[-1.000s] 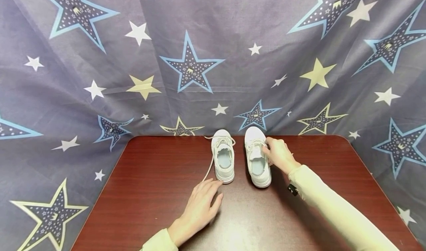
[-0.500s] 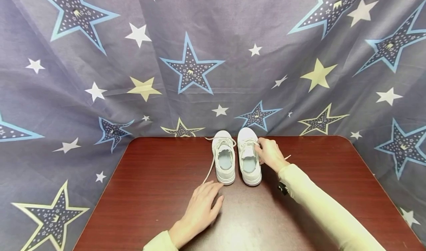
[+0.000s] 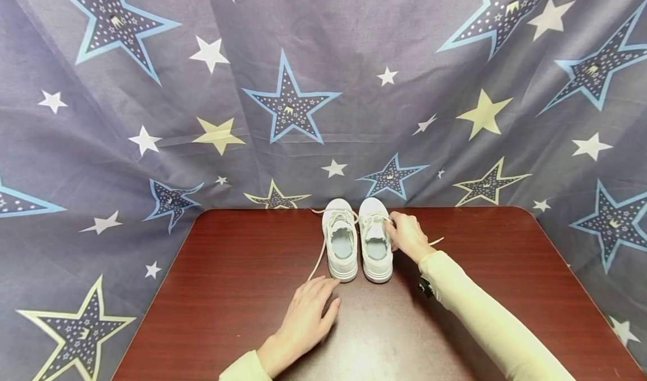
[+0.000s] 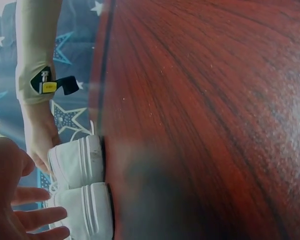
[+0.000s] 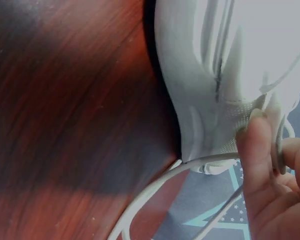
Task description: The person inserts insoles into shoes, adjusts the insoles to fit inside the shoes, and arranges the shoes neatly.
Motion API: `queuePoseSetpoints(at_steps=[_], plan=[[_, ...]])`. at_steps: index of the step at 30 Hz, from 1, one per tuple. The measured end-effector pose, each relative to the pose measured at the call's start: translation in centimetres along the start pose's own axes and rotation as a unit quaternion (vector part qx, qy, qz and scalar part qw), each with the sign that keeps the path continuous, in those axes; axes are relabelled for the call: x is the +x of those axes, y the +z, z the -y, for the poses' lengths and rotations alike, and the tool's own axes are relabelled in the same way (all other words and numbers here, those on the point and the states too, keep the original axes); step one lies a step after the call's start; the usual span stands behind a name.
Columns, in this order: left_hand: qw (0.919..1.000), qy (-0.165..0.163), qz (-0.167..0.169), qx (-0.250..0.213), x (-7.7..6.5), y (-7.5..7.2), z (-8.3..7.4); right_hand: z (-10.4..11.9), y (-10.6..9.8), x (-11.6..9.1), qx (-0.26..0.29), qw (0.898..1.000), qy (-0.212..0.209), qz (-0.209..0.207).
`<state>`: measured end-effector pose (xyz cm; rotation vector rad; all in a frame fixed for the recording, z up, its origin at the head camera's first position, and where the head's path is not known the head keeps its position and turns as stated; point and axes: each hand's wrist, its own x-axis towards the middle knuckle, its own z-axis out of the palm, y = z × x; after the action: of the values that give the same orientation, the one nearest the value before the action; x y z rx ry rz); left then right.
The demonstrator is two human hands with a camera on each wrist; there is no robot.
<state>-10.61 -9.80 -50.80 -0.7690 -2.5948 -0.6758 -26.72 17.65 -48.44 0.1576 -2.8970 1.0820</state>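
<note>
Two white lace-up sneakers stand side by side at the table's back edge, toes toward the curtain. The right sneaker (image 3: 376,257) is gripped at its lacing edge by my right hand (image 3: 408,236), with thumb and fingers on either side of that edge in the right wrist view. A narrow gap shows between its heel and that of the left sneaker (image 3: 342,257). My left hand (image 3: 305,316) lies low over the table, fingers extended, the fingertips just behind the left sneaker's heel. Whether they touch it is unclear. A loose white lace (image 3: 317,260) trails from the left sneaker toward this hand.
The reddish-brown wooden table (image 3: 242,257) has rounded back corners. A star-patterned grey-purple curtain (image 3: 354,117) hangs right behind its back edge. Another loose lace (image 5: 155,187) arcs from the right sneaker in the right wrist view.
My right hand has moved left with the right sneaker, bringing it closer to the left sneaker and straighter. The left hand and left sneaker have stayed put.
</note>
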Motion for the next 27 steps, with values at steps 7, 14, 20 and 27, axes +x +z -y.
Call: queuePoseSetpoints(at_steps=[7, 14, 20, 27], plan=[[0.9999, 0.0, -0.011, 0.012, 0.0, 0.6, 0.2, 0.0, 0.2, 0.0, -0.017, 1.0, 0.023, -0.009], [0.9987, -0.046, -0.011, -0.022, 0.5, 1.5, 1.1, -0.6, -0.2, -1.3, 0.079, 0.997, -0.016, -0.02], [0.9966, -0.068, -0.017, -0.044, 1.2, 2.1, 2.6, -1.4, -0.9, -3.1, 0.098, 0.994, -0.025, -0.029], [0.9768, -0.172, -0.011, -0.127, 3.1, 2.6, 3.8, -2.2, 0.3, -4.6, 0.062, 0.997, -0.032, 0.035]])
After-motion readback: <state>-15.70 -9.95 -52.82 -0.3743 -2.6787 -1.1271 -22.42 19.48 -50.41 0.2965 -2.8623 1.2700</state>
